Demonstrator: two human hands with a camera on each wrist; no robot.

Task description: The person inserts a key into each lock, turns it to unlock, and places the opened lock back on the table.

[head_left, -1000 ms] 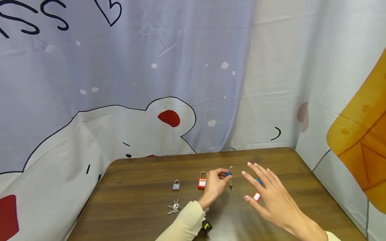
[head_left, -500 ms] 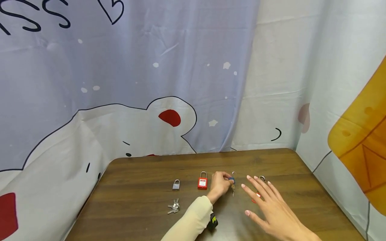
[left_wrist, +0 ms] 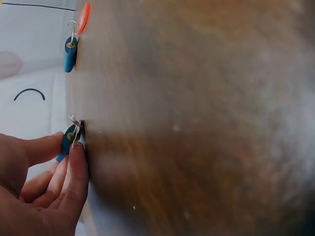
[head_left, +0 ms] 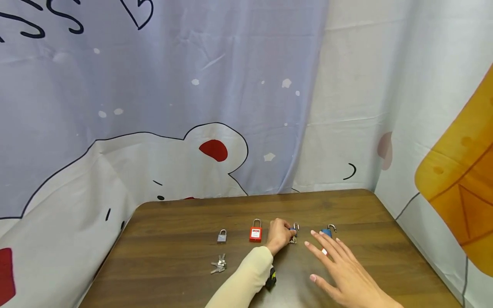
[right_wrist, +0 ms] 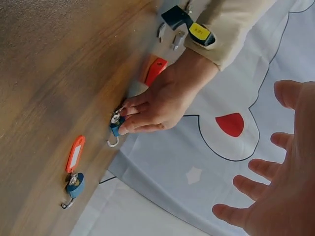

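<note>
My left hand (head_left: 279,236) pinches a small blue padlock (left_wrist: 70,140) between thumb and fingers, low at the tabletop. Its shackle stands open, and small keys (right_wrist: 116,118) are in its keyhole end. Farther right lies a second blue padlock (right_wrist: 75,185), also with an open shackle, with a key and a red tag (right_wrist: 75,153) attached. My right hand (head_left: 343,273) hovers in front of that second padlock, fingers spread and holding nothing. It partly covers the tag in the head view.
A red padlock (head_left: 255,233) lies left of my left hand, with a small grey padlock (head_left: 221,236) beyond it. Several loose keys (head_left: 219,264) lie nearer on the wooden table (head_left: 169,256). A printed curtain (head_left: 154,94) hangs behind the table's back edge.
My left hand has lowered the blue padlock, and its keys no longer dangle below it. My right hand has shifted slightly downward, uncovering more of the second blue padlock.
</note>
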